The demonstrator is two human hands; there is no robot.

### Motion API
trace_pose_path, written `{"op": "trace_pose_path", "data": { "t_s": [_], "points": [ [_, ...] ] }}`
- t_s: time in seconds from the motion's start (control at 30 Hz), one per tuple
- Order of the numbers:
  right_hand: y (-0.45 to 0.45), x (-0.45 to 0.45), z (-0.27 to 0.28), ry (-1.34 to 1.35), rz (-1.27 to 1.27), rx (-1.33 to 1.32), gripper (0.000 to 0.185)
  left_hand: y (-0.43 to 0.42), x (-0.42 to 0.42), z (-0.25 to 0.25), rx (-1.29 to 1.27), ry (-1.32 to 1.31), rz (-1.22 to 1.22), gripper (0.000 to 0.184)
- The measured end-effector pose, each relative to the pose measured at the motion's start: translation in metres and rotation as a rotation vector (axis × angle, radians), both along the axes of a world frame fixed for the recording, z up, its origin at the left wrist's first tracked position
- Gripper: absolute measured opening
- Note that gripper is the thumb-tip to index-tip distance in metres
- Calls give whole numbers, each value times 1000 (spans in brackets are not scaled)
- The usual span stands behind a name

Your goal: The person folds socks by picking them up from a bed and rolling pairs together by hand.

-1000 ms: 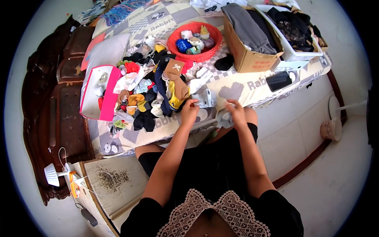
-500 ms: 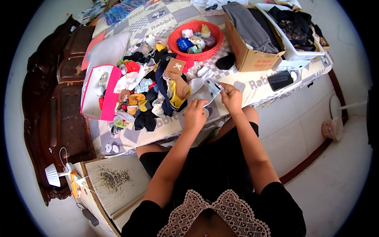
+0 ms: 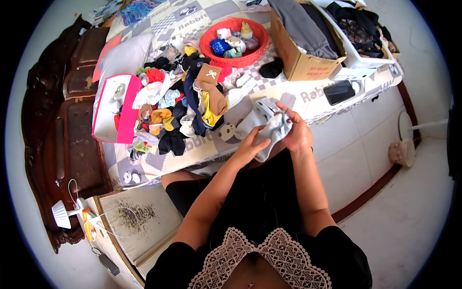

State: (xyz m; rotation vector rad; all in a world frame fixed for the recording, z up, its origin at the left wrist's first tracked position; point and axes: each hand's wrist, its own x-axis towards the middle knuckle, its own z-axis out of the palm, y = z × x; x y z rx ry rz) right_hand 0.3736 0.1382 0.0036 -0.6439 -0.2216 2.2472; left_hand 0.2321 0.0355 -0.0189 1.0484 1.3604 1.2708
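Observation:
A pair of pale grey socks (image 3: 275, 129) with a few dark marks is bunched between my two hands, above my lap at the bed's edge. My left hand (image 3: 251, 147) pinches the lower left part, thumb on top. On the other side, my right hand (image 3: 295, 132) wraps its fingers round the bunched fabric. Part of the light cloth spreads beyond my fingers toward the bed. To the left lies a heap of mixed socks (image 3: 166, 113), with brown and yellow ones (image 3: 211, 103) nearest my hands.
A red basket (image 3: 204, 48) with rolled socks stands behind the heap. A pink-and-white box (image 3: 126, 111) is at left. A cardboard box (image 3: 308, 71) and white bin (image 3: 356, 60) hold clothes. A phone (image 3: 339, 92) and a black sock (image 3: 271, 68) lie on the bed.
The pale socks, earlier stretched between my hands over the bed, are now gathered and bunched closer to me. Both hands have moved right and nearer together.

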Motion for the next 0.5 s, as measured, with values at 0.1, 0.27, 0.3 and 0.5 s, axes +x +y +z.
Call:
{"op": "trace_pose_path", "data": {
  "t_s": [0.1, 0.27, 0.3, 0.5],
  "points": [
    [2, -6, 7, -55, 14, 73, 43, -7, -9, 11, -241, -214, -66, 29],
    [-3, -4, 4, -290, 326, 200, 43, -24, -38, 14, -127, -118, 234, 18],
    [-9, -7, 14, -347, 362, 245, 36, -28, -45, 13, -120, -4, 258, 18],
    [-28, -31, 8, -418, 245, 385, 22, -50, -65, 18, -187, 334, 350, 23]
  ]
}}
